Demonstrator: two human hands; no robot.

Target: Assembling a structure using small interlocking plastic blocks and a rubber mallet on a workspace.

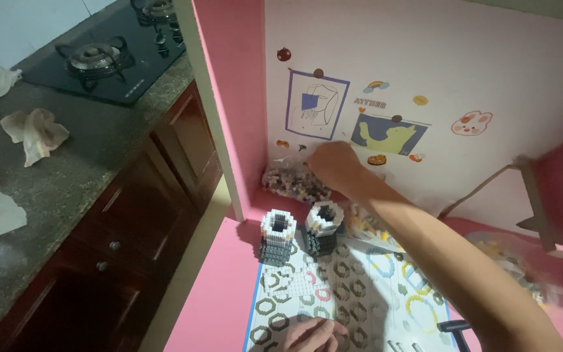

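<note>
right fingers (pixel 317 160) pinched, grip unclear, over bag of small bricks (pixel 291 182) just below

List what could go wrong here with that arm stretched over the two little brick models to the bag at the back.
1. The right hand reaches into the bag of small bricks with its forearm passing just above the two hollow brick models; lowering it could topple them.
2. Tugging the bag could spill bricks across the pink table.
3. The left hand rests on the instruction sheet; sliding it would shift the models.

A black gas stove (pixel 109 55) and crumpled cloths (pixel 34 132) occupy the counter (pixel 66 182).
</note>
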